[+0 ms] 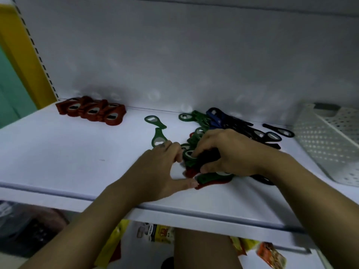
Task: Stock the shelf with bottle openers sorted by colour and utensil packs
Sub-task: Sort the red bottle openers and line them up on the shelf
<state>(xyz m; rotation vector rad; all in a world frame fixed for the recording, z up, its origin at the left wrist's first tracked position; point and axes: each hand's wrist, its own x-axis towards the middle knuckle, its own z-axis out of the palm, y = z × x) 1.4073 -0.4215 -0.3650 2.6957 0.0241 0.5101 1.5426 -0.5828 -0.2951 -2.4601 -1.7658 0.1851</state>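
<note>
On white shelf [77, 162], right hand [229, 152] tight around green openers [189, 154], left hand [155, 171] spread beside.

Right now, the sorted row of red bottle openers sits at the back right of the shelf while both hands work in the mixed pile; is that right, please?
Not quite: the head view shows the row of red bottle openers at the back left of the shelf, by the yellow upright. The left hand and right hand are both in the mixed pile.
</note>
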